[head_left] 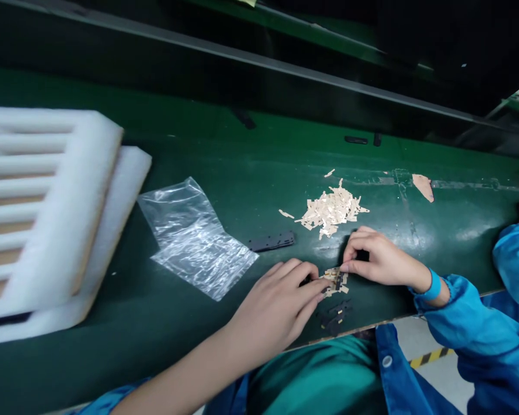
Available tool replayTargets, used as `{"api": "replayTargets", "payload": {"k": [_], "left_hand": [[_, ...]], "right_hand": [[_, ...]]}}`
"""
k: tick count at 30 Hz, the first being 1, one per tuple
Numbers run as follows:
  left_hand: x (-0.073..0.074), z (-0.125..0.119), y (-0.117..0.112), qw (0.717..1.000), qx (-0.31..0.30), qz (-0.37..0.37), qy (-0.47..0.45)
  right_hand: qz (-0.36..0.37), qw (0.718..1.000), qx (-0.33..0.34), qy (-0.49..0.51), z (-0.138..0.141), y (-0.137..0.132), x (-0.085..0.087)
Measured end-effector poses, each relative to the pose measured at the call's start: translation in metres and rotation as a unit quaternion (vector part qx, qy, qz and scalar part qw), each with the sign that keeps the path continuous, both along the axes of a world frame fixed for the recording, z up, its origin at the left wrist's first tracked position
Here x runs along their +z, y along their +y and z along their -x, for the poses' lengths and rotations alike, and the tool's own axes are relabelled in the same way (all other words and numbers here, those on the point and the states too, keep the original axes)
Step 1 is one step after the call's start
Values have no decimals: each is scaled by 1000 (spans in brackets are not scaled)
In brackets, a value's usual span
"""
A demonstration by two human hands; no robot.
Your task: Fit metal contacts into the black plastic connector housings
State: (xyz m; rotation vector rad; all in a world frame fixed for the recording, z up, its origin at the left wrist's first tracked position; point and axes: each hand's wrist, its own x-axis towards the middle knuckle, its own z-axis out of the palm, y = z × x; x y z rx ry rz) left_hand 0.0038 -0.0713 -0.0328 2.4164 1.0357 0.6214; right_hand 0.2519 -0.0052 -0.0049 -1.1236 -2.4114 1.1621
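My left hand [281,297] reaches over the green table, its fingers bent together, fingertips at a small heap of flat beige pieces [330,292]. Whatever lies between those fingertips is hidden. Facing it from the right, my right hand [378,256] pinches thumb and index finger at the end of a small black part [339,280], which is over the same heap. Close to the table's front edge lie several black parts [335,318] with small light-coloured bits on them. Beyond my hands is a larger pile of beige pieces [331,208].
A clear plastic bag [199,242] lies left of a black perforated strip [272,241]. White foam trays [99,230] with slots are stacked at far left. Small black pieces [356,140] and a torn tan scrap [423,188] lie farther back. Another person's blue sleeve [516,259] shows at right.
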Motion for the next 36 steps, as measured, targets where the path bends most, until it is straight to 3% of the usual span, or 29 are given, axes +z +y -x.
{"api": "replayTargets", "payload": {"k": [5, 8, 12, 16, 21, 25, 30, 36], "left_hand": [[15, -5, 9, 986, 20, -158, -55], [30, -7, 22, 984, 30, -129, -115], [44, -12, 46, 966, 121, 91, -210], [47, -18, 61, 949, 157, 152, -227], [43, -19, 62, 945, 224, 90, -222], [39, -18, 61, 968, 167, 48, -179], [34, -16, 59, 978, 113, 31, -173], [31, -16, 57, 989, 85, -3, -121]], "right_hand": [[180, 972, -108, 102, 1, 4, 8], [227, 956, -125, 136, 5, 4, 14], [138, 971, -114, 160, 12, 7, 23], [57, 976, -111, 180, 19, 9, 26], [7, 967, -149, 208, 25, 12, 19], [-31, 963, -153, 221, 27, 14, 15], [-79, 961, -156, 214, 28, 15, 13], [-143, 967, -144, 156, 28, 11, 13]]}}
